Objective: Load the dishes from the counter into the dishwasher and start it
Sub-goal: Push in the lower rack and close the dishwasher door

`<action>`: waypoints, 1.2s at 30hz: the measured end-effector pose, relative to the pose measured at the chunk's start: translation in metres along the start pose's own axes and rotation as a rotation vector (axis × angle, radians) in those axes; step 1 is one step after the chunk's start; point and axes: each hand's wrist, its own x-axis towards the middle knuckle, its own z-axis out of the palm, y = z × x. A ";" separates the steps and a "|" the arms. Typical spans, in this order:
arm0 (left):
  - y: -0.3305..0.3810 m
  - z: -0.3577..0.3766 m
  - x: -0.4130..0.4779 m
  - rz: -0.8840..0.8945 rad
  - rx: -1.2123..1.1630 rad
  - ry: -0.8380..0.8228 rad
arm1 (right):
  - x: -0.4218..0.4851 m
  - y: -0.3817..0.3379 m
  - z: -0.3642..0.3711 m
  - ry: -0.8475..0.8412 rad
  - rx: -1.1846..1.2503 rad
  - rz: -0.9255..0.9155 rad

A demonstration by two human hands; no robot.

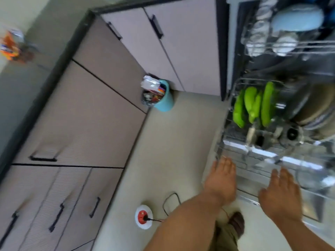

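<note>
head view was tilted and blurred, so we read it with care from left to right. at the far left we saw a smear of orange and white clutter [10, 46], too blurred to name. next ran the beige cabinets [87, 113] with black handles, and past them, in the floor corner, a light blue bin [164, 98] stuffed with wrappers. lower down, on the pale floor [168, 142], lay a white round plug socket with a red centre [144, 216] and a dark cable looping from it. then came our left hand [222, 180], fingers straight and close together, tips at the front edge of the lower rack [253, 160] of the open dishwasher [308, 201]; we could not tell whether they touched. in that rack stood green plates [253, 104] on edge with darker pans behind. above, the upper rack [290, 46] held a pale blue bowl [297, 17] and white dishes. at the right, our right hand [281, 194] hovered over the door, fingers spread and holding nothing.
</note>
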 end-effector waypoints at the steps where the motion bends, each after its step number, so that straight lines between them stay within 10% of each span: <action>1: 0.002 0.004 0.005 0.012 0.017 -0.006 | 0.001 0.005 0.002 0.007 -0.013 -0.001; 26: -0.004 0.129 0.133 0.162 0.202 -0.179 | 0.060 0.052 0.122 -0.054 -0.075 0.024; 36: -0.005 0.071 0.202 0.190 0.209 -0.115 | 0.144 0.044 0.060 -0.226 -0.044 0.061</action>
